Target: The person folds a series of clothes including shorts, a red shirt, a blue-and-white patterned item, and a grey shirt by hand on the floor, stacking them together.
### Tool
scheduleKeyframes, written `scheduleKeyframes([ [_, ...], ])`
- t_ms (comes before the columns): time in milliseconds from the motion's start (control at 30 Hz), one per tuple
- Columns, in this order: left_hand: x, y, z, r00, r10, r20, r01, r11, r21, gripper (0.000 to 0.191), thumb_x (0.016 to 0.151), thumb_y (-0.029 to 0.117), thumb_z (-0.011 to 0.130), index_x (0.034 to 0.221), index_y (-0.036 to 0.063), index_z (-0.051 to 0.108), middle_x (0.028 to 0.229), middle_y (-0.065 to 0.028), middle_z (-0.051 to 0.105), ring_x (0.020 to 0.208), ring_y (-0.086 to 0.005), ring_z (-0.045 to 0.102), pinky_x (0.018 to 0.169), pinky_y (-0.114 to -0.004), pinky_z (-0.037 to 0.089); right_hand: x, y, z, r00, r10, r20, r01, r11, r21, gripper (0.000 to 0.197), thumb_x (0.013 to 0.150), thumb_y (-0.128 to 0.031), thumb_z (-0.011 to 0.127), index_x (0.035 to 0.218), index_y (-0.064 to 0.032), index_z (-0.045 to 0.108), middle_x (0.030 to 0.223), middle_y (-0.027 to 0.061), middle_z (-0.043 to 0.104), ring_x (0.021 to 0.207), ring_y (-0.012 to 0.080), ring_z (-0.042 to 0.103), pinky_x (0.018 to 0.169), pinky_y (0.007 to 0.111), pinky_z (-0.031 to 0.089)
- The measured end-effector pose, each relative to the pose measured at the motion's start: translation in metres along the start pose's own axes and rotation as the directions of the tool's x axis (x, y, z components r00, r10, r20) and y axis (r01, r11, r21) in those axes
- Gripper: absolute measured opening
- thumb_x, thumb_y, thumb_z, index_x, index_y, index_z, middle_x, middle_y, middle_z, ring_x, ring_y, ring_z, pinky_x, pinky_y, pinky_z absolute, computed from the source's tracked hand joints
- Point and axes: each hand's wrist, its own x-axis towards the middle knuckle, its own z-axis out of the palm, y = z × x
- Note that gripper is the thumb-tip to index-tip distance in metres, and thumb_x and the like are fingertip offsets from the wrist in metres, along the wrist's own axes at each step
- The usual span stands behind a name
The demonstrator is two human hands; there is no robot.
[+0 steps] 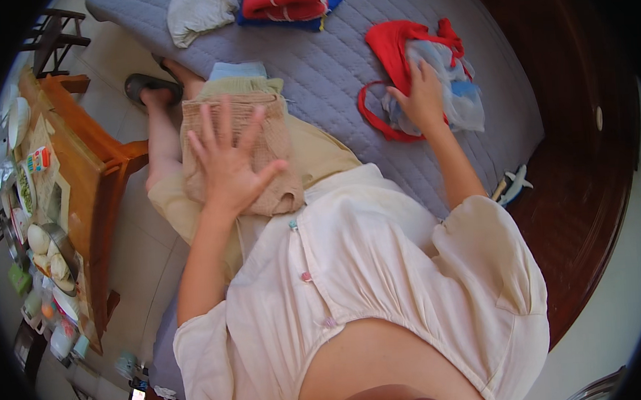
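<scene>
My left hand lies flat with spread fingers on a folded tan crinkled cloth on my lap. Beneath the far edge of that cloth show a folded pale green cloth and a light blue one. My right hand touches a pile on the grey quilted cover, where a red fabric bag with straps lies against crumpled translucent plastic with some blue. Its fingers are apart; whether they pinch any of the fabric cannot be told.
Beyond my lap, a white cloth and a folded red cloth lie on the quilted cover. At left stands a wooden table crowded with dishes and containers. A dark wooden panel borders the right side, near a small toy shark.
</scene>
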Motion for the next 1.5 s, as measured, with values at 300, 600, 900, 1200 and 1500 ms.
scheduleKeyframes([
  [300,0.013,0.012,-0.015,0.985,0.063,0.161,-0.072,0.996,0.053,0.082,0.075,0.058,0.073,0.147,0.0298,0.045,0.163,-0.0072,0.019,0.149,-0.0404,0.008,0.111,-0.072,0.002,0.067,-0.019,-0.081,0.904,0.1,-0.415,0.083,0.912,0.401,0.023,0.093,-0.018,0.066,0.103,0.0027,0.07,0.122,0.0155,0.067,0.097,0.0288,0.067,0.082,0.034,0.052],
  [600,0.059,0.047,-0.062,0.973,0.058,-0.223,-0.161,0.863,-0.479,0.048,0.085,0.034,0.074,0.121,0.0045,0.063,0.123,-0.0119,0.063,0.117,-0.0289,0.058,0.1,-0.041,0.042,0.112,-0.126,-0.198,0.938,-0.345,-0.022,-0.14,-0.436,0.889,0.045,0.103,-0.029,0.053,0.133,0.0041,0.053,0.131,0.0193,0.06,0.121,0.0299,0.059,0.099,0.038,0.05],
  [900,0.073,0.079,-0.068,0.963,-0.163,0.216,0.206,-0.077,-0.976,0.05,0.102,0.039,0.053,0.127,-0.0035,0.058,0.116,-0.0042,0.066,0.101,-0.0125,0.063,0.088,-0.029,0.051,0.07,-0.188,-0.15,0.955,-0.298,-0.002,0.091,0.284,0.954,0.027,0.098,-0.018,0.061,0.112,0.0035,0.069,0.119,0.0126,0.065,0.107,0.0169,0.06,0.091,0.028,0.046],
  [1200,0.07,0.02,-0.06,0.899,0.194,-0.394,-0.241,0.968,-0.073,0.009,0.093,0.01,0.062,0.088,0.0032,0.06,0.08,-0.0143,0.06,0.074,-0.0344,0.062,0.064,-0.039,0.05,0.051,-0.174,-0.137,0.861,-0.065,0.504,-0.509,-0.105,0.855,0.028,0.1,-0.025,0.059,0.105,0.0013,0.068,0.091,0.002,0.069,0.077,0.0049,0.062,0.069,0.02,0.051],
  [1500,0.068,0.003,-0.07,0.823,0.404,-0.399,-0.394,0.912,0.113,0.014,0.091,0.011,0.068,0.081,0.0033,0.062,0.069,-0.0097,0.06,0.058,-0.0293,0.06,0.053,-0.035,0.048,0.059,-0.152,-0.114,0.787,0.091,0.61,-0.514,-0.45,0.73,0.024,0.097,-0.026,0.064,0.101,-0.0024,0.064,0.093,0.005,0.069,0.08,0.0126,0.066,0.074,0.027,0.055],
])
